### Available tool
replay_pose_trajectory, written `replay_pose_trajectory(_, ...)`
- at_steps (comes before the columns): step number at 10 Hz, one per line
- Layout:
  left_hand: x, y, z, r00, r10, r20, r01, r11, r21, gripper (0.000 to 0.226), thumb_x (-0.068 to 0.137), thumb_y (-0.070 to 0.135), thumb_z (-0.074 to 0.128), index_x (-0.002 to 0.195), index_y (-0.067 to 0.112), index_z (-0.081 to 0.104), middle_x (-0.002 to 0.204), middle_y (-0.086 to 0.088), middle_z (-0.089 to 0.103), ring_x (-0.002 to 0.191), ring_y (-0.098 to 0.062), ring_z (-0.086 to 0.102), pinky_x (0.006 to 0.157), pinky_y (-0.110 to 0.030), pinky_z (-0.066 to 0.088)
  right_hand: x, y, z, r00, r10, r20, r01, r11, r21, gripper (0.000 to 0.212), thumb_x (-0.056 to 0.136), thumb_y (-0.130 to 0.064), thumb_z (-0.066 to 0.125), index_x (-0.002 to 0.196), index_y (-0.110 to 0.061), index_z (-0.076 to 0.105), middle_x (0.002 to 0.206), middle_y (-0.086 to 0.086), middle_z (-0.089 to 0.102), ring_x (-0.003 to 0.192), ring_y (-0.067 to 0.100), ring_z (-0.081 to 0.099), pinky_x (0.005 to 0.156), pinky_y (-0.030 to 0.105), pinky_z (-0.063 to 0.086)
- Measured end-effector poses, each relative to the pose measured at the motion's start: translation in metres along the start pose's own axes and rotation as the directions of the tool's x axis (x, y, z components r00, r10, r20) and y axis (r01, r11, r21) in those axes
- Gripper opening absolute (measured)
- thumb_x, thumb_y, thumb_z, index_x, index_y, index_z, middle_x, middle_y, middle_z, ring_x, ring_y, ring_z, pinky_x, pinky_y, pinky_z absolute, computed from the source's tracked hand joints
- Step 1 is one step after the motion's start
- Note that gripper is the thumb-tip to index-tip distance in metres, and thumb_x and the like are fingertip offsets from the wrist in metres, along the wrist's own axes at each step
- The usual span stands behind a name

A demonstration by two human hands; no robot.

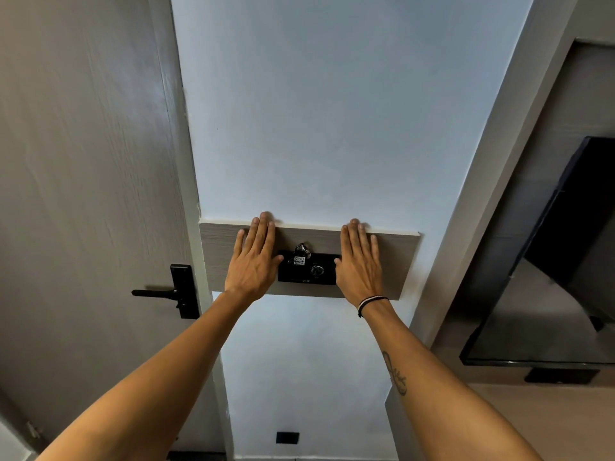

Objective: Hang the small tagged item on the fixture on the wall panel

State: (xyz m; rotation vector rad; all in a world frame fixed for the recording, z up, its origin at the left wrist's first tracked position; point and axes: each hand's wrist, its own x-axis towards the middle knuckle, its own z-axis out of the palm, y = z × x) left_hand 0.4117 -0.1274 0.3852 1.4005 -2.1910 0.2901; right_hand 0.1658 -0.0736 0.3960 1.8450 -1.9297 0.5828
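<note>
A grey wood-grain wall panel [396,257] runs across the pale blue wall. A black fixture [307,271] with a round dial is mounted on it. A small white tagged item [299,260] on a key ring hangs at the fixture's upper left from a small hook. My left hand [254,261] lies flat on the panel just left of the fixture, fingers spread, holding nothing. My right hand [359,261] lies flat on the panel just right of the fixture, also with nothing in it, a cord bracelet at the wrist.
A grey door with a black lever handle [173,292] stands at the left. A black wall-mounted screen [562,261] is at the right, in a recessed niche. A black wall socket [287,437] sits low on the blue wall.
</note>
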Motion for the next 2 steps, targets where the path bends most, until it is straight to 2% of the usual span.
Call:
replay_pose_trajectory(1,0.009,0.000,-0.010,0.999,0.016,-0.051,-0.016,1.000,-0.002,0.075,0.111,0.043,0.036,0.169,0.011,-0.001,0.179,-0.010,-0.009,0.166,-0.027,-0.009,0.136,-0.053,0.004,0.002,0.010,-0.003,0.999,-0.023,-0.041,0.021,0.999,-0.043,0.079,0.103,-0.028,0.053,0.167,-0.007,0.011,0.177,0.015,0.005,0.165,0.031,0.000,0.134,0.055,0.005)
replay_pose_trajectory(2,0.025,0.002,-0.029,0.991,0.026,-0.132,-0.025,1.000,0.009,0.074,0.112,0.043,0.035,0.169,0.012,-0.002,0.179,-0.009,-0.010,0.166,-0.027,-0.009,0.136,-0.053,0.003,0.006,0.016,-0.012,0.991,-0.034,-0.127,0.024,0.997,-0.080,0.076,0.102,-0.022,0.055,0.166,-0.008,0.017,0.176,0.016,0.012,0.165,0.033,0.007,0.132,0.057,0.012)
